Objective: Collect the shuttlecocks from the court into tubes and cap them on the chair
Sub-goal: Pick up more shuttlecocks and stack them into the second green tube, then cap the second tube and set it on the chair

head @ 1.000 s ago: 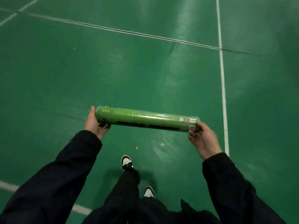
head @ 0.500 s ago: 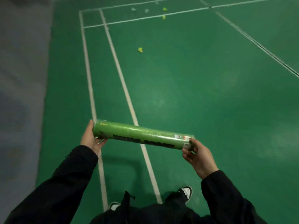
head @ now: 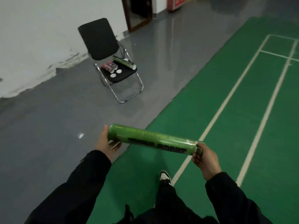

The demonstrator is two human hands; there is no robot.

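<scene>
I hold a long green shuttlecock tube [head: 153, 140] level in front of me, with black lettering on its side. My left hand [head: 106, 143] cups its left end, fingers curled under it. My right hand [head: 204, 157] grips its right end. Ahead to the left stands a black folding chair [head: 98, 39]. On its seat lie a second green tube [head: 123, 62], a red and blue tube [head: 109, 66] and white round caps [head: 119, 71].
The chair stands on grey floor [head: 48, 123] near a white wall [head: 32, 29]. Green court [head: 210, 78] with white lines runs along the right. A dark doorway [head: 139, 10] is at the top. My shoe [head: 165, 176] is on the court edge.
The view has swung from open green court with scattered shuttlecocks to the grey floor and the chair. Both hands keep the same hold on the tube's ends.
</scene>
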